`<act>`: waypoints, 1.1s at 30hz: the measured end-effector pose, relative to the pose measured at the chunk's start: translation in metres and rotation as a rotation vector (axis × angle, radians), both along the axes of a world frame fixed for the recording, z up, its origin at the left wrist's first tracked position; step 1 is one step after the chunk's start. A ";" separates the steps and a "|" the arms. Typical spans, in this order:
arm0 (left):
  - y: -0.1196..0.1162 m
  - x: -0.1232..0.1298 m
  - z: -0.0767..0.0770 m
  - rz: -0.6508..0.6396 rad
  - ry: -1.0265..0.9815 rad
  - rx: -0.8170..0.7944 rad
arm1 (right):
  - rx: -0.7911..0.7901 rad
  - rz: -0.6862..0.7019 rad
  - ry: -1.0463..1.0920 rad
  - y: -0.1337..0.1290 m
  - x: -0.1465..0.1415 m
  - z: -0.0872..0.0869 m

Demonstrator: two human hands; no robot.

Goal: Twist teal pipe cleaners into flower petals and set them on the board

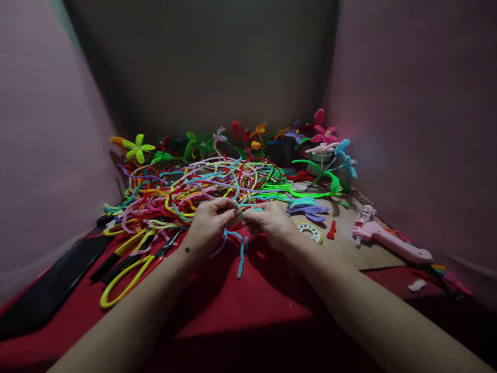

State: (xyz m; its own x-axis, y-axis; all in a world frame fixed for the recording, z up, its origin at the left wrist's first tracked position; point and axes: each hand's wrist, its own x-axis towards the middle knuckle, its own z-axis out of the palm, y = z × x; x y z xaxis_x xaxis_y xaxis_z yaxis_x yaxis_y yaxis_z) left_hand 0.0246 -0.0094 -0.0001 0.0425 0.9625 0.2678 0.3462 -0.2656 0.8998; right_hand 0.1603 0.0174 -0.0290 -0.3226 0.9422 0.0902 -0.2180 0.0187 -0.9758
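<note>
My left hand (213,224) and my right hand (272,224) meet in the middle, fingertips pinched close together on a light blue pipe cleaner (235,184). One length of it rises above my left fingers, and a short part shows by my right fingers. Just below my hands, bent blue pipe cleaner pieces (240,254) show over the red cloth (229,305). Behind my hands spreads a tangled heap of many-coloured pipe cleaners (194,186). The exact spot where the fingertips touch is partly hidden.
Yellow-handled scissors (128,274) and a black flat object (50,290) lie at left. On the right, a cardboard sheet (341,254) bears a pink glue gun (388,241), a tape roll (310,232) and purple petals (310,211). Pipe cleaner flowers (139,148) line the back.
</note>
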 end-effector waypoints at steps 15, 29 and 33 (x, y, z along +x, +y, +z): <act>0.003 -0.006 0.001 -0.014 -0.010 0.117 | 0.038 -0.051 0.174 0.003 0.003 0.002; 0.005 -0.003 -0.006 -0.358 -0.566 -0.437 | 0.576 -0.479 -0.102 -0.011 0.005 0.011; 0.002 0.007 -0.009 -0.342 -0.532 -0.312 | 0.657 -0.463 -0.144 -0.011 0.003 0.009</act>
State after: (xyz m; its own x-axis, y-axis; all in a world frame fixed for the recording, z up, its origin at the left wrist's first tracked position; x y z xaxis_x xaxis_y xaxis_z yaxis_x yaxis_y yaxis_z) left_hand 0.0314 -0.0078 -0.0089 0.2964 0.9537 0.0503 -0.2188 0.0166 0.9756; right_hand 0.1637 0.0060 -0.0202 0.0358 0.7522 0.6579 0.0790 0.6542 -0.7522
